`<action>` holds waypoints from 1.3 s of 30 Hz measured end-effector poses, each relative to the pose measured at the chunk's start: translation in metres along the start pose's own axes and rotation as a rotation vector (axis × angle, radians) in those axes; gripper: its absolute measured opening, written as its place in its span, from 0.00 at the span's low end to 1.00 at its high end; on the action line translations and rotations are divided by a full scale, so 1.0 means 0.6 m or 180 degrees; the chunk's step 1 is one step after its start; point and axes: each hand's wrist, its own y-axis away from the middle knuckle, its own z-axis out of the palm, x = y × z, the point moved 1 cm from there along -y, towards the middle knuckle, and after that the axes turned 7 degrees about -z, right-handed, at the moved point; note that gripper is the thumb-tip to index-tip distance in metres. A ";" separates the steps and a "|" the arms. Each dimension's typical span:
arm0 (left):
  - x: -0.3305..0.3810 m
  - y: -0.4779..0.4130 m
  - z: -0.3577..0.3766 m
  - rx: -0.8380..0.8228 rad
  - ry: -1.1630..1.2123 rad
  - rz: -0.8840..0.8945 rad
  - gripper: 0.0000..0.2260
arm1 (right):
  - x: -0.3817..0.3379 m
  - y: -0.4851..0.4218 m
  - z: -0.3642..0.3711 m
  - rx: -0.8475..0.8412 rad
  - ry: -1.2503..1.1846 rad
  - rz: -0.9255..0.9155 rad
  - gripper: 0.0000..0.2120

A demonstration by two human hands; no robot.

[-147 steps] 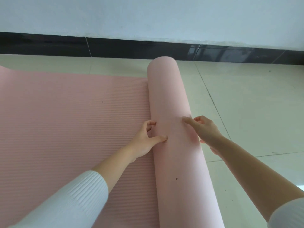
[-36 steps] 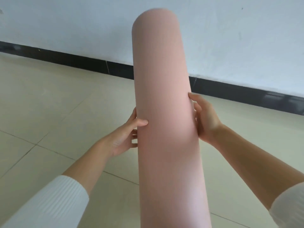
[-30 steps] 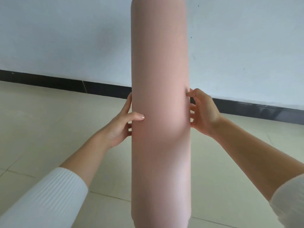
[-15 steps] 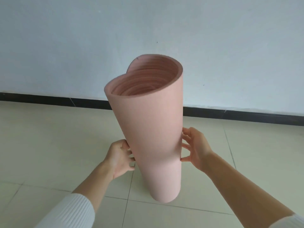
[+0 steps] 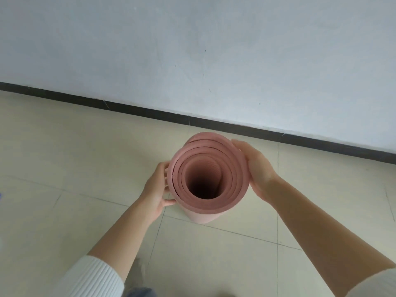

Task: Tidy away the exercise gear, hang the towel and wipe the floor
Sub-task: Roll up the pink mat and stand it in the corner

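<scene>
The pink exercise mat (image 5: 240,166), rolled into a thick tube, stands on end on the tiled floor, and I look straight down into its dark hollow core. My left hand (image 5: 157,187) wraps the roll's left side near the top rim, thumb toward me. My right hand (image 5: 255,166) presses flat against the right side of the rim, fingers curved around it. Both hands hold the roll upright between them. The roll's lower end is mostly hidden under its top.
A white wall (image 5: 192,50) with a black skirting strip (image 5: 150,111) runs across the scene just behind the roll. Beige floor tiles (image 5: 64,157) spread to the left, right and toward me. A bit of my trouser leg (image 5: 139,293) shows at the bottom edge.
The mat went from half rolled on the floor to fully rolled, then was lifted upright. Over the last second it was lowered onto its end, and my hands slid up to its top rim.
</scene>
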 end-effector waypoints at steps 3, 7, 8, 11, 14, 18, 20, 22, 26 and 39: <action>0.024 0.042 0.025 -0.0103 -0.0290 -0.0049 0.12 | -0.008 0.007 0.008 0.0001 0.0648 -0.0004 0.14; 0.018 0.049 0.052 0.0629 -0.0461 0.0445 0.15 | 0.023 0.003 0.020 -0.0066 0.1778 -0.0001 0.21; 0.008 0.047 0.056 0.0727 -0.0580 0.0593 0.14 | 0.033 0.002 0.023 -0.0106 0.1940 0.0010 0.21; -0.013 0.034 0.057 0.0779 -0.0881 0.0782 0.12 | 0.057 0.000 0.024 -0.0123 0.2218 -0.0017 0.22; -0.016 0.014 0.050 0.0775 -0.1132 0.0802 0.18 | 0.063 -0.010 0.025 -0.0023 0.2265 -0.0076 0.22; -0.019 -0.004 0.039 0.0838 -0.1403 0.0763 0.21 | 0.072 -0.018 0.032 -0.0176 0.2488 -0.0002 0.23; -0.011 -0.014 0.039 0.0773 -0.1582 0.0711 0.23 | 0.067 -0.028 0.033 -0.0143 0.2775 0.0106 0.22; 0.004 -0.020 0.040 0.0669 -0.1996 0.0634 0.25 | 0.057 -0.037 0.031 -0.0124 0.3001 0.0286 0.22; 0.033 -0.005 0.048 0.0313 -0.2867 0.0437 0.25 | 0.039 -0.023 0.013 -0.0064 0.3073 0.0561 0.20; 0.139 0.209 0.395 -0.0808 -0.3311 0.1289 0.27 | -0.074 0.255 -0.322 0.1674 0.1980 0.0957 0.18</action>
